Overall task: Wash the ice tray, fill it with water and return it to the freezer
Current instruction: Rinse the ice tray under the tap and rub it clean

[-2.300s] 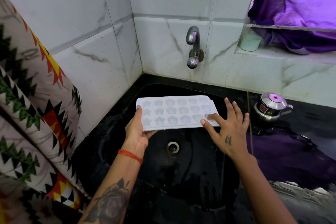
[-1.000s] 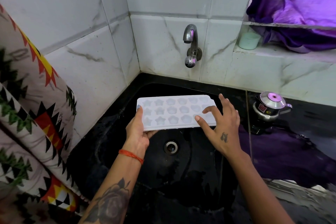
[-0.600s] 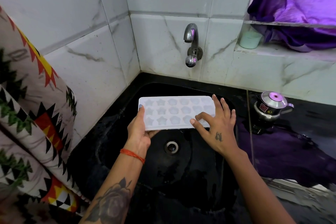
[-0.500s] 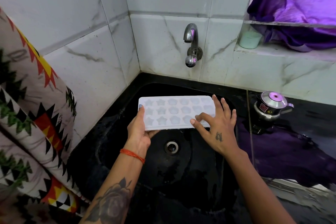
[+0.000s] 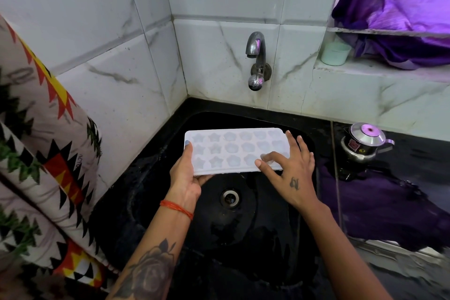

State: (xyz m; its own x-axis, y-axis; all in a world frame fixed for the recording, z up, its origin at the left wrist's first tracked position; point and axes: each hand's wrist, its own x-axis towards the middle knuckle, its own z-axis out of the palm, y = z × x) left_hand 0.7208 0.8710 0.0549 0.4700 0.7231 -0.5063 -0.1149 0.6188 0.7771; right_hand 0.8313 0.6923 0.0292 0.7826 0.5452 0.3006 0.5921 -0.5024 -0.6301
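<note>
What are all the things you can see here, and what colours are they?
white plastic ice tray: one, white with star and flower moulds, held over the sink
black stone sink: one, black, wet, round metal drain in its middle
chrome wall tap: one, silver, on the tiles above the sink, no water running
small steel kettle: one, silver, on the counter at right
pale green cup: one, on the ledge at right
purple cloth: purple, above the ledge
patterned fabric: cream with red, yellow, black and green, at left
left hand: grips the tray's left end
right hand: fingers touch the tray's right end
</note>
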